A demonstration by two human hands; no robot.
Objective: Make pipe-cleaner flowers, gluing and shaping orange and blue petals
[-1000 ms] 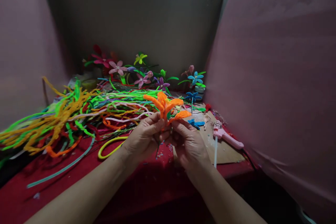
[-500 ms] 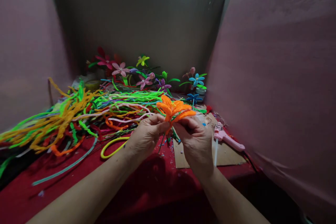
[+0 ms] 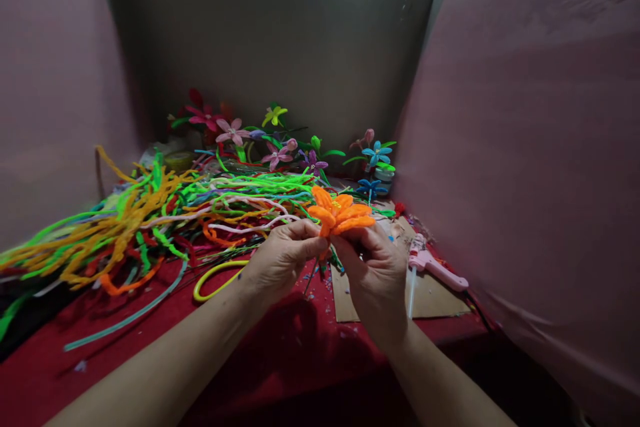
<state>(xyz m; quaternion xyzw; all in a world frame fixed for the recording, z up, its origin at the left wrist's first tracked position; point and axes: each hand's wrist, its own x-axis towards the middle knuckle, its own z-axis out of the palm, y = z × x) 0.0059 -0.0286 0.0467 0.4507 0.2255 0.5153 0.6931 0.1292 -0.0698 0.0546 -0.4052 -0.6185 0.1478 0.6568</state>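
item: orange flower (image 3: 341, 211), above red cloth (image 3: 295, 373). left hand (image 3: 281, 255): pinching its base. right hand (image 3: 379, 273): closed at its right petals (image 3: 357, 221). change i log from here: one petal, apart a second ago, now joins the rest; petal placing seems nearly settled.

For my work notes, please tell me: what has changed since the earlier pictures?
The orange chenille flower has tilted to the right, and its lower right petal, earlier apart, now lies close to the others. The left hand and right hand still hold it; the pink glue gun stays on the cardboard.
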